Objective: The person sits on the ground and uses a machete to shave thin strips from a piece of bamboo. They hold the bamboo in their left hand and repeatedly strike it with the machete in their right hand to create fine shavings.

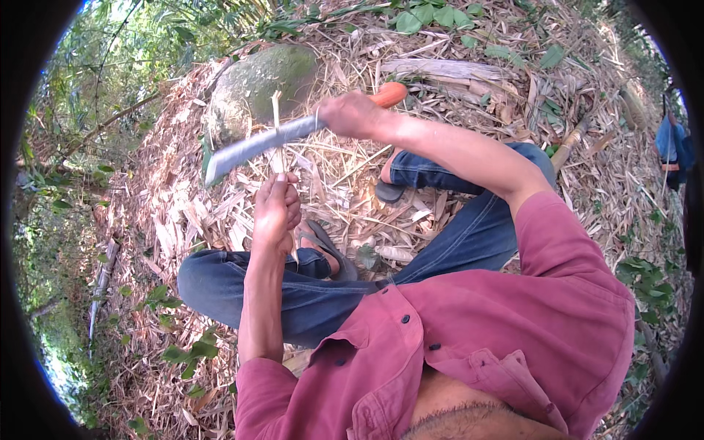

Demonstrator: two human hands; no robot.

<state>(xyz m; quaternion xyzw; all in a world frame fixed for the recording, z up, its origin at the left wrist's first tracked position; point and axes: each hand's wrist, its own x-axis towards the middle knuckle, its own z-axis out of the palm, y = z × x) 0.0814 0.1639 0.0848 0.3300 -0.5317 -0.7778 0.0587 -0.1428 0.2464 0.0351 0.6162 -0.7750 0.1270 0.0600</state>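
My right hand (352, 115) is closed around a machete, its orange handle end sticking out to the right. The long grey machete blade (246, 149) slants down to the left and is a little blurred. It crosses a thin pale stick (276, 108) that stands nearly upright. Lower down, my left hand (277, 209) grips this stick, thumb on top, below the blade. Whether the edge cuts into the wood or only rests against it, I cannot tell. Pale shavings and thin strips (341, 165) lie on the ground beyond my feet.
A mossy rock (268, 77) sits just beyond the blade. A weathered piece of wood (455, 71) lies at the far right, and a bamboo pole (572, 143) beside my right knee. Blue cloth (675, 147) hangs at the right edge. Dry leaves (183, 213) cover the ground around my sandalled feet.
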